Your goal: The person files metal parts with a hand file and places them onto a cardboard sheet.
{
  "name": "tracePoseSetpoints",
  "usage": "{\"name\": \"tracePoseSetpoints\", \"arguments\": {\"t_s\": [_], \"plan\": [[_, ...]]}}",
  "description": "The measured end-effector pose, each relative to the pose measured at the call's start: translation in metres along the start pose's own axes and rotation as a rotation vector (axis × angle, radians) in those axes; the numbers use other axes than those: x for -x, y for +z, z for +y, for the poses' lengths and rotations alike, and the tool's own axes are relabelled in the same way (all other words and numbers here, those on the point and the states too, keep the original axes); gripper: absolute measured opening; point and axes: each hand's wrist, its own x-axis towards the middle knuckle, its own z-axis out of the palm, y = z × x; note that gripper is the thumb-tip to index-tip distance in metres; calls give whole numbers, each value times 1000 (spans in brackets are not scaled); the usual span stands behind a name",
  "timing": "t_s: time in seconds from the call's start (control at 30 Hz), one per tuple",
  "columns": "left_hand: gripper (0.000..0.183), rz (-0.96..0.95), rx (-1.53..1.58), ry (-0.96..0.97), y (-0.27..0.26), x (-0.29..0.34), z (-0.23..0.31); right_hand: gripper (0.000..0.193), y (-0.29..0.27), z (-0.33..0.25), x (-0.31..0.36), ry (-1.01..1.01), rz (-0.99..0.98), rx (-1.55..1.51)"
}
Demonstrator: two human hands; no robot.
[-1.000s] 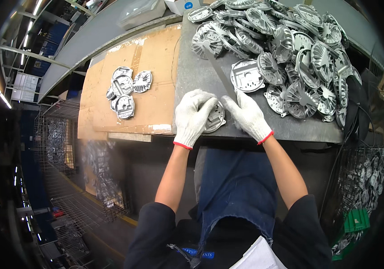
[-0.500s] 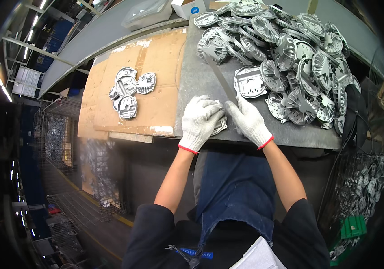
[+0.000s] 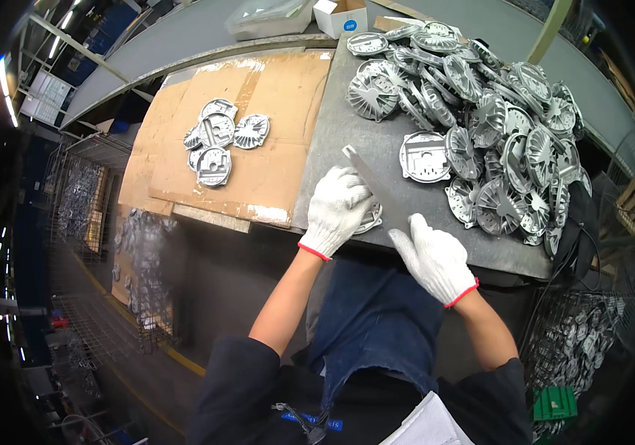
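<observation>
My left hand (image 3: 338, 209), in a white knit glove with a red cuff, is closed over a round metal casting (image 3: 371, 217) at the table's front edge. The hand hides much of the casting. My right hand (image 3: 437, 258), gloved alike, is closed on a long flat file (image 3: 371, 179). The file slants up and left across the casting, its far end beyond my left fingers. Its near end is hidden or smeared by motion at my right hand. A single round casting (image 3: 425, 157) lies flat on the table past my right hand.
A large heap of finned castings (image 3: 491, 126) covers the right of the grey table (image 3: 325, 159). Several castings (image 3: 216, 130) rest on cardboard (image 3: 265, 174) at left. A clear plastic tub (image 3: 269, 18) and white box (image 3: 339, 18) stand behind. Wire cages (image 3: 95, 200) flank below.
My right hand has drawn back toward me and slightly right, bringing the file with it. My left hand stays on the casting. The whole view has shifted a little.
</observation>
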Motion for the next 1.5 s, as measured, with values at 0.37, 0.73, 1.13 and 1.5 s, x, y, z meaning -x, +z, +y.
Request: {"name": "tracePoseSetpoints", "arguments": {"t_s": [0.37,0.73,1.13,1.5], "plan": [[17,-3,19,-20,3,3,-2,38,-3,-3,0,72,15,-43],[16,-36,-20,-88,1,4,3,40,18,1,5,20,7,-113],[14,-180,-27,-9,-15,-7,2,71,27,-8,-79,305,-294,-372],[8,141,367,-279,-14,2,19,79,27,-16,-81,397,-269,-431]]}}
